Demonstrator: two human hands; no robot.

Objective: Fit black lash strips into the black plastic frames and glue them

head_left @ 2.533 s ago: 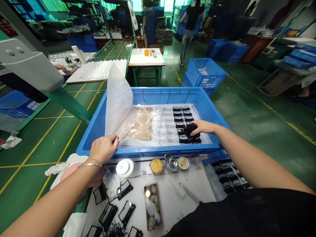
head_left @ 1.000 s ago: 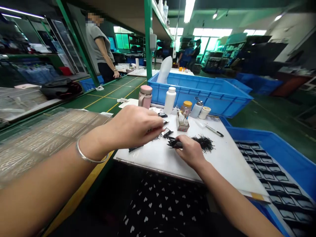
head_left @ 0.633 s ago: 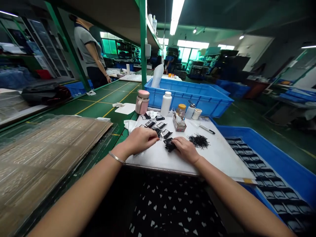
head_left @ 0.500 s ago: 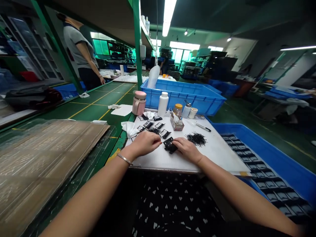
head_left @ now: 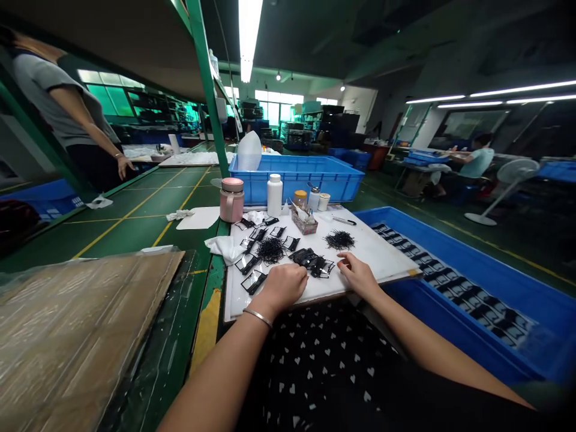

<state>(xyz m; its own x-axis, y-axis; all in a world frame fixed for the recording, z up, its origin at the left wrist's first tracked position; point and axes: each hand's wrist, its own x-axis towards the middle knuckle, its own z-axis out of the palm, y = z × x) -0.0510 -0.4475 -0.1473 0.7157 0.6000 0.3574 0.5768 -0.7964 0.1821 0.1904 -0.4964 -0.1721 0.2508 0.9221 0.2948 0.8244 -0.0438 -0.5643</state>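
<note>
My left hand (head_left: 285, 284) is closed, its fingers curled at the near edge of the white work board (head_left: 382, 255); anything inside them is hidden. To the right, my right hand (head_left: 359, 275) is open, thumb and forefinger a little apart. Between and just beyond the hands lies a cluster of black plastic parts (head_left: 310, 260), some with clear windows. Several loose black frames (head_left: 253, 281) are spread at the left. They surround a pile of thin black pieces (head_left: 270, 250). A second such pile (head_left: 340, 240) sits beyond my right hand.
A pink mug (head_left: 231, 201), white bottle (head_left: 274, 195), small box (head_left: 305, 222) and pen (head_left: 344, 221) stand or lie at the back. Blue bins (head_left: 297, 180) are behind and right, the right one holding rows of black parts (head_left: 445, 279). Cardboard (head_left: 103, 312) lies left; a person (head_left: 67, 108) stands beyond.
The view has swung right. My right hand has come off the black part it was touching, which now rests among others on the board. My left hand is nearer the board's front edge.
</note>
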